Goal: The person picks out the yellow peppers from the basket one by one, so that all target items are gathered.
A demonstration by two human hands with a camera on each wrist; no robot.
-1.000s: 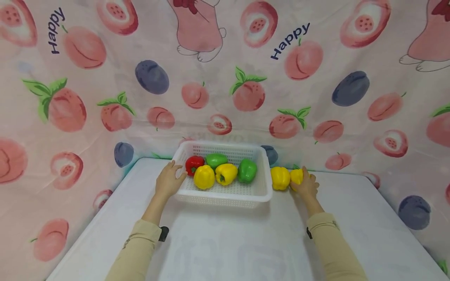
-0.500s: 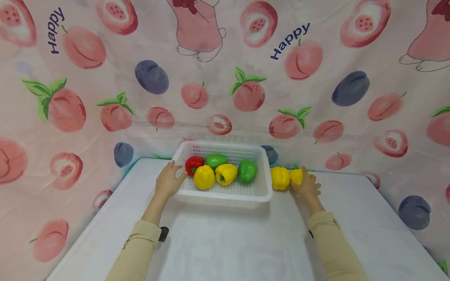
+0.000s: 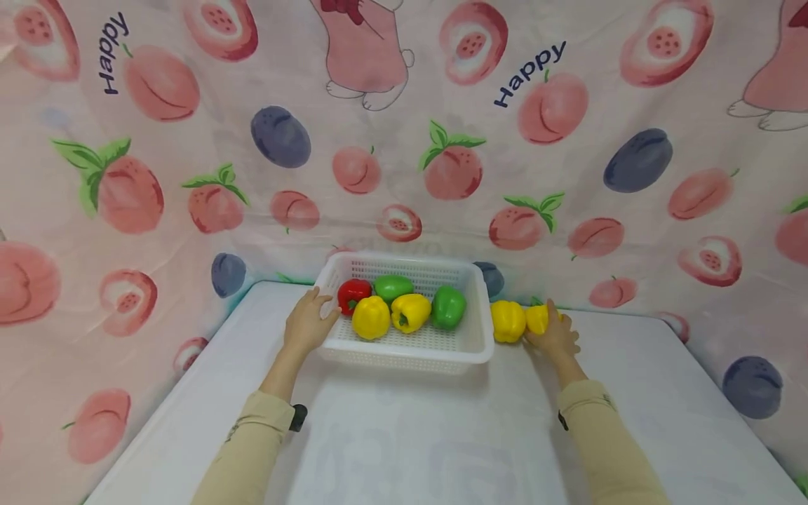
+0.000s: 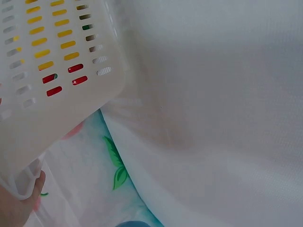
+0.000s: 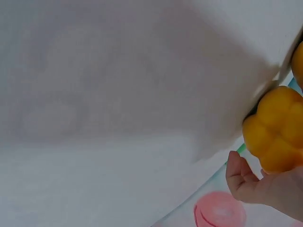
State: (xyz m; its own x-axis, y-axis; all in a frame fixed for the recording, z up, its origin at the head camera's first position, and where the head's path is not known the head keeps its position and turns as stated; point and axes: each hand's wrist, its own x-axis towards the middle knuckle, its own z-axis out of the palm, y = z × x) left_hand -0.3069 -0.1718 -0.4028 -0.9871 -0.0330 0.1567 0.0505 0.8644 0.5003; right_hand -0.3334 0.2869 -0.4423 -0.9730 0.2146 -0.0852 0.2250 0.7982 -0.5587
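At the left end of the white plastic basket (image 3: pixel 404 353), my left hand (image 3: pixel 307 324) holds the rim, with the thumb toward the inside. The left wrist view shows only part of this hand (image 4: pixel 14 203) at the basket's corner, beside the slotted wall (image 4: pixel 61 106). Inside lie a red bell pepper (image 3: pixel 355 294), two yellow bell peppers (image 3: pixel 371 318) and two green bell peppers (image 3: pixel 449 308). To the right of the basket, my right hand (image 3: pixel 555 339) grips a yellow bell pepper (image 5: pixel 277 130), partly covering it. Another yellow bell pepper (image 3: pixel 508 321) sits between that one and the basket.
A white cloth covers the table (image 3: pixel 391 435). Right behind the basket and peppers, a peach-print curtain (image 3: pixel 379 126) hangs along the table's back edge and also lines both sides.
The head view has shifted slightly, so everything appears a little farther right. Both hands, the basket and the peppers keep their places.
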